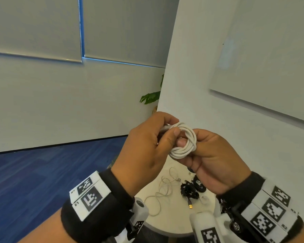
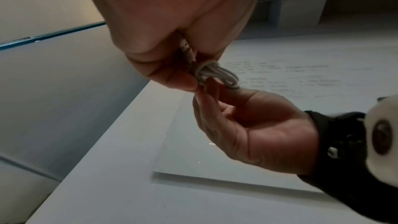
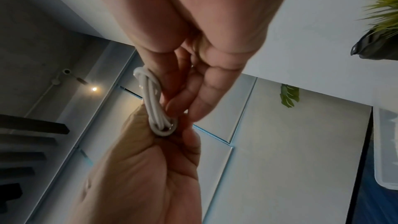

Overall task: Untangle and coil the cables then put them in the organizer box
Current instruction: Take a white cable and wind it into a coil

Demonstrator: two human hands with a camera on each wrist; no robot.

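A white cable (image 1: 183,137) wound into a small coil is held up in front of me, well above the table. My left hand (image 1: 170,128) pinches the coil's upper left side, where the cable end wraps around the loops. My right hand (image 1: 191,146) grips the coil's lower right side with its fingers through the loops. The left wrist view shows the coil (image 2: 217,74) with a plug end (image 2: 186,48) between my left hand's fingers, and my right hand (image 2: 206,94) below it. From the right wrist, the coil (image 3: 154,101) sits between both hands.
Below my hands, a round white table (image 1: 172,227) carries a loose white cable (image 1: 162,192), two black cable bundles (image 1: 189,191) and a gold USB plug (image 1: 190,206). A clear plastic box (image 3: 385,151) shows at the right edge of the right wrist view. White walls stand close by.
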